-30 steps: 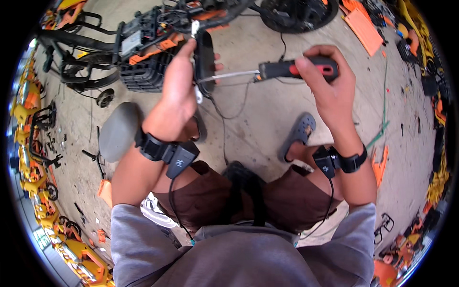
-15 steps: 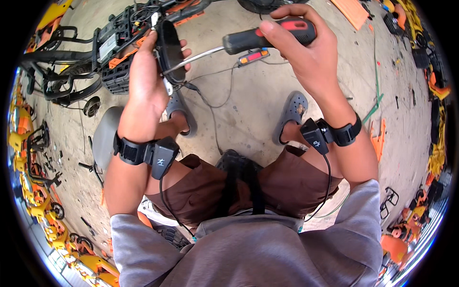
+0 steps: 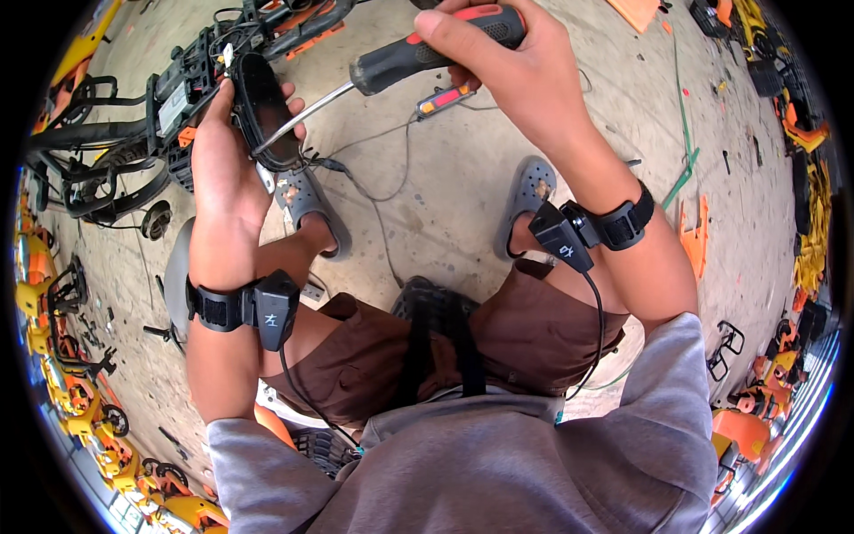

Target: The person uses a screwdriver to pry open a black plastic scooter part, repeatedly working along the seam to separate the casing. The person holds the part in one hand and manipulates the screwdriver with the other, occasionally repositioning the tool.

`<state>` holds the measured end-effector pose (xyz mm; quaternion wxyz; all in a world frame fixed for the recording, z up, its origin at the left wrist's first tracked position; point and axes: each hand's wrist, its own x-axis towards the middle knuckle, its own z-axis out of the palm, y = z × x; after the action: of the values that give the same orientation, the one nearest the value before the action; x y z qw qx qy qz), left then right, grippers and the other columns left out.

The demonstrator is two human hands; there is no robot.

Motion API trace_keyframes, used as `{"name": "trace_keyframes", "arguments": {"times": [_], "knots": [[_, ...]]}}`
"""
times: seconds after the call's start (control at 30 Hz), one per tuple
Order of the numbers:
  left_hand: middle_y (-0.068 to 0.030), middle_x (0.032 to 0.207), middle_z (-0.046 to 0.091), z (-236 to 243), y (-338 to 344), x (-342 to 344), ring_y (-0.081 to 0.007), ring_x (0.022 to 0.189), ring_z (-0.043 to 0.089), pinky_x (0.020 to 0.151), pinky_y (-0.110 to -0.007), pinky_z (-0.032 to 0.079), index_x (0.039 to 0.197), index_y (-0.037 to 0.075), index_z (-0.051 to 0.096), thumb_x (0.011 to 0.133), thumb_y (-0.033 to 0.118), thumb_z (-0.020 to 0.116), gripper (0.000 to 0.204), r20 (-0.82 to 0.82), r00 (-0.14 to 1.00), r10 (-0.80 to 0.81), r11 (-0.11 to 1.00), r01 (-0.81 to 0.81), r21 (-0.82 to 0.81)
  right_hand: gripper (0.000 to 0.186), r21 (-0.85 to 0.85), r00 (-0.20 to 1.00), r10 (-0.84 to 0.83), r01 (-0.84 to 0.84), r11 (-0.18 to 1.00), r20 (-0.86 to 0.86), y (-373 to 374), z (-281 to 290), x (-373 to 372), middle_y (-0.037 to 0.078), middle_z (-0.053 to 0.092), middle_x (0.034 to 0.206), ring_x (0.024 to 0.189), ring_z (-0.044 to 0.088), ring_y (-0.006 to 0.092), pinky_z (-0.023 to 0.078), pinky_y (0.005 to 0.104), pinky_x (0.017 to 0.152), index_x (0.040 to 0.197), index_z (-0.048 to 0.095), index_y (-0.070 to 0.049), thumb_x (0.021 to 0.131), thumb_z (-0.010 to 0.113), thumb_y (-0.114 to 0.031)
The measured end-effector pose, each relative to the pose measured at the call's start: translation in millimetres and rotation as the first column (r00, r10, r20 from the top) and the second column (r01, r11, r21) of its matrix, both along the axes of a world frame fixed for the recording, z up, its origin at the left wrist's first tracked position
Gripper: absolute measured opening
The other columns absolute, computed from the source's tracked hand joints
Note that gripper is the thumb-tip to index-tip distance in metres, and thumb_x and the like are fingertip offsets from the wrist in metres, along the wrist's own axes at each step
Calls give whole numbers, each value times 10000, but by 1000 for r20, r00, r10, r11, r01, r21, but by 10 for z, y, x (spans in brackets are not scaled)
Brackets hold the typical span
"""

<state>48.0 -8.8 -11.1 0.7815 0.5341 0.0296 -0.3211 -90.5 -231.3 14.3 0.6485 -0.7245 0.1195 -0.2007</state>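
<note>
My left hand [image 3: 224,169] is closed around a black, glossy, oblong display-like panel [image 3: 263,102], its fingertips showing past the far side. White bits stick out at the panel's top and bottom ends. My right hand [image 3: 525,76] grips a screwdriver [image 3: 400,67] by its black and red handle. Slanting down to the left, the metal shaft brings its tip to the panel's lower part; whether it is wedged in the edge or only resting there I cannot tell. A thin cable [image 3: 332,164] with a black connector hangs just below the panel.
A black vehicle frame [image 3: 98,133] with wiring and orange parts stands at the upper left. On the floor lie a red and grey device [image 3: 443,101] on a cord, a green strip [image 3: 683,191] and an orange piece [image 3: 694,236]. Yellow-orange vehicles [image 3: 98,423] line the left rim.
Both hands have shifted left in the picture, with the panel and screwdriver; the whole view has moved somewhat too. The screwdriver tip stays against the panel's lower part.
</note>
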Motion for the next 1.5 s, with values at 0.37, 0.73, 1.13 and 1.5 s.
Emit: {"name": "trace_keyframes", "arguments": {"times": [0.37, 0.73, 1.13, 1.5], "knots": [[-172, 1077, 665, -50, 31, 36, -252, 884, 673, 689, -382, 577, 1286, 12, 524, 1077, 326, 327, 426, 100, 993, 67, 991, -79, 112, 391, -92, 985, 156, -163, 982, -79, -48, 128, -129, 35, 676, 761, 704, 619, 58, 489, 204, 630, 992, 618, 2, 836, 814, -298], [-174, 1110, 683, -28, -14, -15, -269, 939, 692, 766, -402, 587, 1328, 1, 514, 1078, 361, 301, 487, 235, 962, 138, 973, -176, 148, 376, 193, 977, -59, 100, 976, -207, 147, 87, -35, -1, 570, 599, 504, 528, 56, 434, 220, 457, 834, 672, -25, 821, 809, -376], [-258, 1264, 602, 147, -79, -89, -344, 831, 678, 671, -421, 598, 1381, 5, 443, 1073, 365, 208, 529, 14, 995, -103, 914, 101, -393, 408, 280, 893, -438, 397, 874, 101, 0, 260, -166, -4, 484, 635, 491, 363, 61, 312, 228, 468, 957, 595, -28, 988, 533, -430], [-283, 1231, 598, 252, -124, -153, -389, 784, 680, 592, -422, 591, 1379, 22, 443, 1065, 418, 266, 535, -22, 980, -196, 885, 168, -434, 342, 97, 941, -304, 292, 951, 151, 6, 204, -240, 19, 592, 731, 491, 449, 35, 334, 200, 439, 931, 622, -15, 941, 655, -355]]}}
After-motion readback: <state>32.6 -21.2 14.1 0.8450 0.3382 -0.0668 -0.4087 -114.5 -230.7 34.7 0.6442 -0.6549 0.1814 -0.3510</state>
